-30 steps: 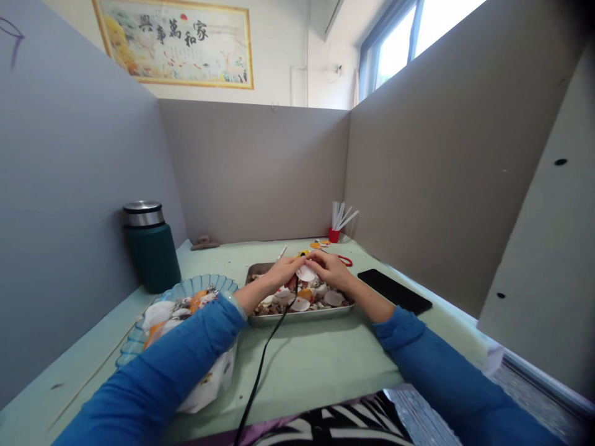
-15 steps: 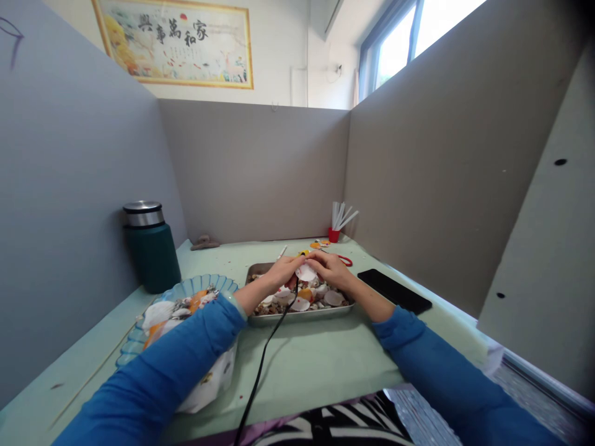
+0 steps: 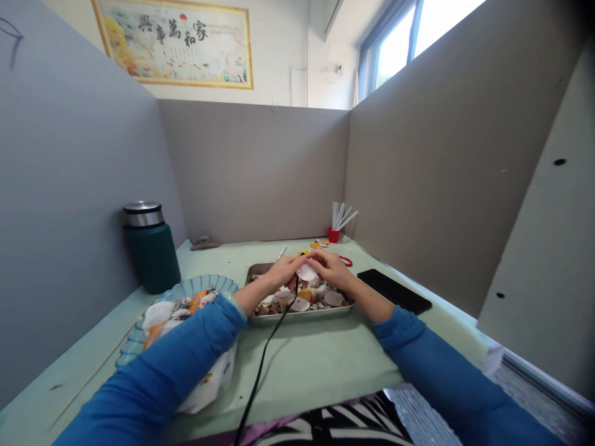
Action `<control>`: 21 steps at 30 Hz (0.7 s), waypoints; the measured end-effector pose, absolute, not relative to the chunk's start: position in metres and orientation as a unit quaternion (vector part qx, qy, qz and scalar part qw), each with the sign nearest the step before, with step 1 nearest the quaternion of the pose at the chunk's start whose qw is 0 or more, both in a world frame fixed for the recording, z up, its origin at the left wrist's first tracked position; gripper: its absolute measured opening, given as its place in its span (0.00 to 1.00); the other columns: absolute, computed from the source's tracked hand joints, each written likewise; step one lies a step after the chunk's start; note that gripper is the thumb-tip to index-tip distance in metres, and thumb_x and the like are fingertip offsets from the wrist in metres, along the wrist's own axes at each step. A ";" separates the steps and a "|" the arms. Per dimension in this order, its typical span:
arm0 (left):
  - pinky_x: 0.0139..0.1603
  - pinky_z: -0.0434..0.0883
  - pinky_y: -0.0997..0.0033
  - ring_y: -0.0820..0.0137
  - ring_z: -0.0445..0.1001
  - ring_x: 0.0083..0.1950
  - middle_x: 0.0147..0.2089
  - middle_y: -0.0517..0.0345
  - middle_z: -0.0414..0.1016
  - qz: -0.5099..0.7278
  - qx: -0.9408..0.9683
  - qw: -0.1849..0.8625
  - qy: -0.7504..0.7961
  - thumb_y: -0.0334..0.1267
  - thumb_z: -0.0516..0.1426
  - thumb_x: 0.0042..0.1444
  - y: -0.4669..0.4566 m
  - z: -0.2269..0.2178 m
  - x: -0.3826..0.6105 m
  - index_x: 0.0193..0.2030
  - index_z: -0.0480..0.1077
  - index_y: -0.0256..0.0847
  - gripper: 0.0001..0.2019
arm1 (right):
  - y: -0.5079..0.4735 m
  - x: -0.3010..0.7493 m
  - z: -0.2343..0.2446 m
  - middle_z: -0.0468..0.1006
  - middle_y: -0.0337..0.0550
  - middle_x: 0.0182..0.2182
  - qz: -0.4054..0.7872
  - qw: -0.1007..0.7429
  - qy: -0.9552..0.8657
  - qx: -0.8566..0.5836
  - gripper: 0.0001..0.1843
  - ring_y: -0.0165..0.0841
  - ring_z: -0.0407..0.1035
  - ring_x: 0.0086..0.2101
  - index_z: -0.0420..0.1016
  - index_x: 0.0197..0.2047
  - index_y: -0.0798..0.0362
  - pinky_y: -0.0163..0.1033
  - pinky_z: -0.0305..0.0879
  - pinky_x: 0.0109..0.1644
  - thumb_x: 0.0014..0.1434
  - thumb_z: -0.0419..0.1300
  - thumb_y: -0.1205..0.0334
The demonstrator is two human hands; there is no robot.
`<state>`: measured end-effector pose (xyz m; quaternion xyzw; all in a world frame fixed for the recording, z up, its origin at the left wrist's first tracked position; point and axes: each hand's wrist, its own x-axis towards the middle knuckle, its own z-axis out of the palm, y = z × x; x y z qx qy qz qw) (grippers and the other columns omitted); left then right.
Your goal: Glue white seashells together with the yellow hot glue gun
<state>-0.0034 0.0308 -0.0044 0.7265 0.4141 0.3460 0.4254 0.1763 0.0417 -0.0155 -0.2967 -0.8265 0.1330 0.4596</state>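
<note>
Over a metal tray (image 3: 304, 316) filled with shells and small brownish pieces, both hands meet around a white seashell (image 3: 306, 272). My left hand (image 3: 284, 270) is closed, its fingertips at the shell's upper left edge. Curled over the shell's upper right is my right hand (image 3: 330, 267), also closed on it. A black cable (image 3: 264, 356) runs from beside the shell down to the front edge; whether it joins anything in my left hand is hidden. Other white and orange shells (image 3: 301, 303) lie in the tray below.
Left stands a blue scalloped dish (image 3: 127, 353) of shells and a dark green flask (image 3: 152, 257). On the right lies a black phone (image 3: 394, 291). A red cup (image 3: 333, 235) of white sticks stands at the back, near a red handle (image 3: 346, 261). Grey partitions (image 3: 260, 173) enclose the table.
</note>
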 end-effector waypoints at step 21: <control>0.17 0.49 0.76 0.78 0.55 0.13 0.10 0.64 0.59 0.335 0.731 0.419 0.422 0.54 0.49 0.59 0.029 -0.004 -0.004 0.24 0.64 0.37 0.22 | 0.041 0.177 -0.015 0.70 0.39 0.24 0.143 0.464 -0.818 -0.307 0.13 0.28 0.59 0.24 0.73 0.35 0.57 0.34 0.55 0.28 0.61 0.55 0.55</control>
